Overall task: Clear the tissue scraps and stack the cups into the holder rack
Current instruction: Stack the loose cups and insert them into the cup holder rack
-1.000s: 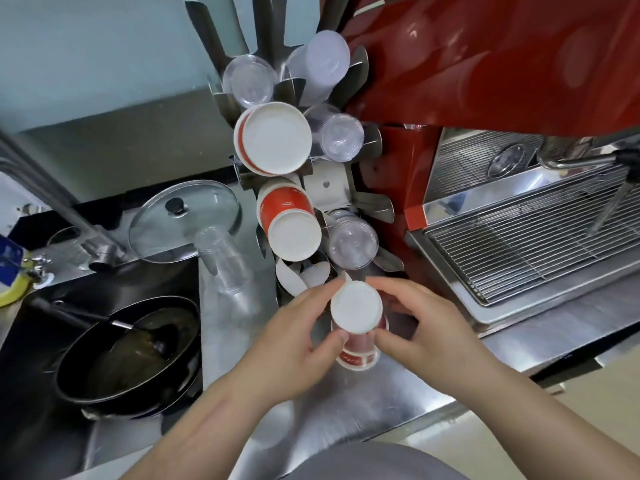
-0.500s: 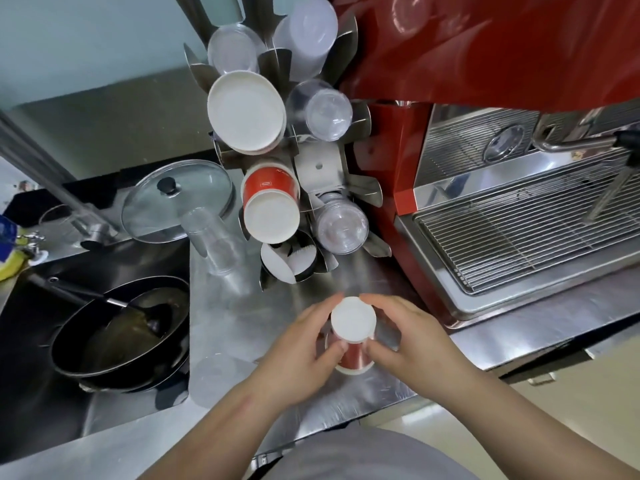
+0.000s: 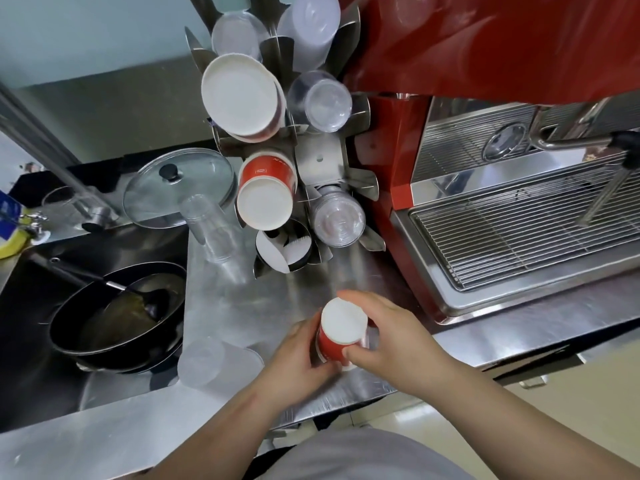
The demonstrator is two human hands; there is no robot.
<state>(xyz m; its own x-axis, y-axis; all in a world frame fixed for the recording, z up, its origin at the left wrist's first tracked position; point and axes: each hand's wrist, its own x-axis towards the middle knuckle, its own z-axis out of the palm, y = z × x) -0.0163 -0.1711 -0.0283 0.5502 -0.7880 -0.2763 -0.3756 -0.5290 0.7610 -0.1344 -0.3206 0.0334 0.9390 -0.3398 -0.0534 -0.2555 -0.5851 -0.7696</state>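
A stack of red paper cups (image 3: 341,336), white bottom up, stands upside down near the steel counter's front edge. My left hand (image 3: 298,358) grips its left side, and my right hand (image 3: 388,337) curls round its right side with the thumb across the front. Behind it stands the metal holder rack (image 3: 320,161), with red paper cups (image 3: 266,192), a wide white-bottomed cup stack (image 3: 239,95) and clear plastic cups (image 3: 339,220) lying in its slots. No tissue scraps are in sight.
A loose stack of clear plastic cups (image 3: 214,233) leans left of the rack, and another clear cup (image 3: 204,362) lies by the sink edge. The sink holds a black pan (image 3: 117,306); a glass lid (image 3: 178,185) sits behind. A red espresso machine (image 3: 519,202) fills the right.
The red cup stack and both hands have drawn back from the rack toward the counter's front edge. My left hand has slid lower on the stack, and the view has shifted back.
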